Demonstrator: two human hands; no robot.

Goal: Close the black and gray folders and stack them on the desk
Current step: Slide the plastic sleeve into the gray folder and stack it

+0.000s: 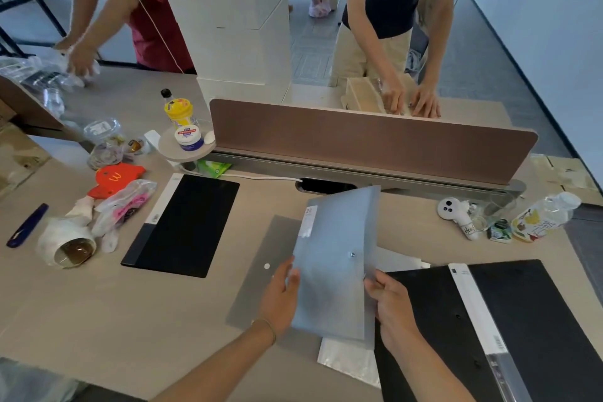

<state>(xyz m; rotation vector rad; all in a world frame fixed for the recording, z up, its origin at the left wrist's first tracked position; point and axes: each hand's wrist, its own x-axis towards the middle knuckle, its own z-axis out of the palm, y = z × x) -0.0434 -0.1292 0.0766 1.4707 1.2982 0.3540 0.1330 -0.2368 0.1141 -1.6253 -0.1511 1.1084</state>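
Note:
A gray translucent folder (336, 258) with a snap button is lifted and tilted over the desk's middle. My left hand (280, 297) grips its left edge and my right hand (391, 307) grips its right edge. Its darker gray flap (261, 274) lies flat on the desk under my left hand. A closed black folder (189, 225) with a white spine strip lies to the left. An open black folder (522, 320) lies spread at the right, its pale spine strip in the middle. White sheets (349, 362) poke out beneath the gray folder.
A brown divider panel (368, 140) crosses the desk behind the folders. Left of the closed folder lie plastic bags, a red toy (114, 179), a tipped cup (68, 245) and a blue pen (26, 225). A bottle (545, 219) and small items sit far right. Two people work beyond.

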